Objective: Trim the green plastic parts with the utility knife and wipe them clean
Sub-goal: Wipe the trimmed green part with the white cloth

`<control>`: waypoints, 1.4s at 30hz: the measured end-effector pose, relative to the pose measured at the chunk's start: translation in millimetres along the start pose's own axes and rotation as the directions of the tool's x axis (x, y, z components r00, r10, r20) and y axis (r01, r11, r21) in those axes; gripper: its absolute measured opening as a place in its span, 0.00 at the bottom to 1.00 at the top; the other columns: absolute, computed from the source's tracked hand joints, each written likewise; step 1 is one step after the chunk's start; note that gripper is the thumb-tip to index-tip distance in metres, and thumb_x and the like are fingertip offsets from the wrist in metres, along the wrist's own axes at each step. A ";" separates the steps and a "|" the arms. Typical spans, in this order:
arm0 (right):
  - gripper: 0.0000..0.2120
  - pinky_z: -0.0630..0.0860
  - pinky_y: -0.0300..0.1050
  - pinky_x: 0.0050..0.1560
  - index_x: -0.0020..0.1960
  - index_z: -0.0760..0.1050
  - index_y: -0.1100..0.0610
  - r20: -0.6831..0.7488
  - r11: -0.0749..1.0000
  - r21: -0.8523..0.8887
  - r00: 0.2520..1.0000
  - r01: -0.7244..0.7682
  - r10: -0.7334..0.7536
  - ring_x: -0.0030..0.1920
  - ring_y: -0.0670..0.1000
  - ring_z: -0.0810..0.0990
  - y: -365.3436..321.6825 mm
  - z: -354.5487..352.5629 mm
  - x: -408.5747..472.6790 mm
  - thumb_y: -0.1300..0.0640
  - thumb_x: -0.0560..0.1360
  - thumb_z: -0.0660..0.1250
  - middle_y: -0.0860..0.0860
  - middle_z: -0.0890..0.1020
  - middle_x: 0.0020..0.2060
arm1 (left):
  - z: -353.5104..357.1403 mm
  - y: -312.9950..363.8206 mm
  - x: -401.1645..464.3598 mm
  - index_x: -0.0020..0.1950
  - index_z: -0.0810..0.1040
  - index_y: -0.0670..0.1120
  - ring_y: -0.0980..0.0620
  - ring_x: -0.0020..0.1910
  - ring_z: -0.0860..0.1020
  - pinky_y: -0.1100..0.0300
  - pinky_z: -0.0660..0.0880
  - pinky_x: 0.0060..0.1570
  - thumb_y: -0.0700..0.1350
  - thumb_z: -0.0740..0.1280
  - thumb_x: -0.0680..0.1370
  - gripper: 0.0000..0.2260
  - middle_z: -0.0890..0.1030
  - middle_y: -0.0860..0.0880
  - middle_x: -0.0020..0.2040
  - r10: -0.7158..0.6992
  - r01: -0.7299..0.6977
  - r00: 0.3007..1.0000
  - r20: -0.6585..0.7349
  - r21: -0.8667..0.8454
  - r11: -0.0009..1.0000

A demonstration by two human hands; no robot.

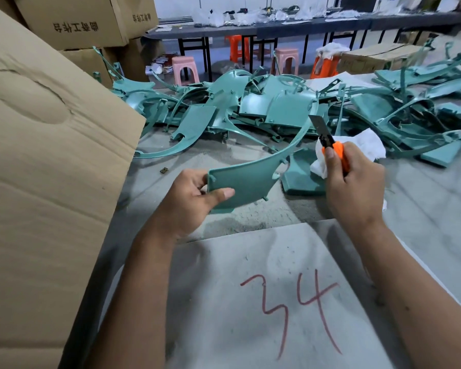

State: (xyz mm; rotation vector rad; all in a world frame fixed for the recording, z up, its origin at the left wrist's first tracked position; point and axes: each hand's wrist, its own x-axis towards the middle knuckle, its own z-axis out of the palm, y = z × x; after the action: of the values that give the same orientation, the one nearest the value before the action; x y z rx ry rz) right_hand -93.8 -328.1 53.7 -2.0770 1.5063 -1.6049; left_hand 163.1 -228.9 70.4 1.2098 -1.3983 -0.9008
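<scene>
My left hand (190, 199) grips the flat wide end of a curved green plastic part (246, 178), thumb on its face; the part's thin arm sweeps up and right. My right hand (353, 186) holds an orange utility knife (330, 141) with its blade extended, tip up next to the part's thin arm. A white cloth (362, 145) is bunched behind the right hand; whether that hand also holds it is unclear. Another green piece (300, 177) lies on the table below the knife.
A large heap of green plastic parts (264, 105) spreads across the far side of the grey table (423, 209). A tall cardboard box (45, 169) stands at the left. A grey sheet marked "34" (277, 302) lies near me. Stools and benches are in the background.
</scene>
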 end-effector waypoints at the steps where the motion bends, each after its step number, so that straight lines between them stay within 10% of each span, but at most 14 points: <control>1: 0.19 0.60 0.50 0.28 0.39 0.65 0.56 -0.003 1.000 0.001 1.000 -0.007 0.007 0.27 0.51 0.65 0.5 0.1 0.2 0.48 0.85 0.60 0.47 0.68 0.26 | -3.5 1.6 -2.1 0.60 0.83 0.40 0.42 0.54 0.85 0.52 0.83 0.53 0.31 0.68 0.78 0.12 0.86 0.44 0.54 -0.017 0.018 1.000 0.012 -0.038 0.999; 13: 0.19 0.55 0.50 0.31 0.39 0.64 0.56 -0.083 0.969 -0.148 0.978 -0.200 0.189 0.28 0.54 0.65 5.2 -6.5 2.5 0.46 0.84 0.59 0.49 0.68 0.26 | -37.9 -7.6 -13.8 0.58 0.86 0.47 0.44 0.58 0.84 0.57 0.81 0.51 0.39 0.72 0.73 0.14 0.85 0.43 0.58 -0.126 0.129 0.992 0.026 -0.257 0.958; 18: 0.17 0.59 0.44 0.30 0.40 0.70 0.52 0.233 0.972 -0.232 0.972 0.026 0.029 0.29 0.51 0.71 -16.0 4.0 -8.3 0.42 0.82 0.63 0.48 0.74 0.29 | -30.1 -10.7 0.1 0.60 0.82 0.43 0.43 0.57 0.84 0.51 0.81 0.54 0.35 0.68 0.78 0.11 0.86 0.45 0.56 -0.214 0.102 0.919 -0.330 -0.326 0.940; 24: 0.24 0.68 0.46 0.36 0.38 0.72 0.47 0.621 0.934 -0.122 0.760 0.335 -0.191 0.36 0.47 0.74 -28.4 9.5 -18.9 0.29 0.79 0.57 0.44 0.76 0.33 | -10.4 -4.6 9.9 0.56 0.80 0.44 0.49 0.49 0.86 0.54 0.81 0.49 0.29 0.63 0.80 0.12 0.87 0.47 0.50 -0.304 0.062 0.838 -0.452 -0.475 0.878; 31: 0.13 0.69 0.56 0.58 0.56 0.82 0.52 -0.071 0.900 -0.429 0.996 -0.071 0.044 0.60 0.62 0.71 -2.1 -6.2 1.8 0.47 0.75 0.73 0.56 0.80 0.54 | -4.7 1.3 8.4 0.70 0.75 0.41 0.36 0.62 0.80 0.37 0.75 0.63 0.33 0.58 0.82 0.18 0.82 0.39 0.63 -0.436 0.102 0.827 -0.355 -0.668 0.737; 36: 0.29 0.67 0.58 0.69 0.75 0.70 0.44 0.089 0.845 -0.465 0.936 -0.264 0.341 0.70 0.65 0.63 23.5 -11.5 7.2 0.54 0.76 0.73 0.59 0.64 0.74 | -2.1 3.5 5.2 0.60 0.82 0.43 0.38 0.53 0.84 0.44 0.79 0.56 0.39 0.61 0.80 0.14 0.85 0.40 0.57 -0.532 0.195 0.800 -0.277 -0.719 0.667; 42: 0.17 0.67 0.35 0.53 0.55 0.85 0.60 -0.107 0.969 -0.148 0.977 -0.199 0.184 0.52 0.55 0.78 22.8 -16.3 9.9 0.72 0.73 0.63 0.58 0.80 0.53 | 6.8 5.6 7.8 0.59 0.83 0.44 0.40 0.48 0.85 0.44 0.79 0.56 0.42 0.64 0.78 0.12 0.86 0.41 0.54 -0.531 0.210 0.812 -0.244 -0.727 0.654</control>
State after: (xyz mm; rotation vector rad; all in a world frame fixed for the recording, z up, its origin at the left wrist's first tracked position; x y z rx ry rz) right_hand -121.3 -339.5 53.5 -1.8831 1.8585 -1.5766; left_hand 155.6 -235.9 76.2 1.0410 -0.3522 -1.1985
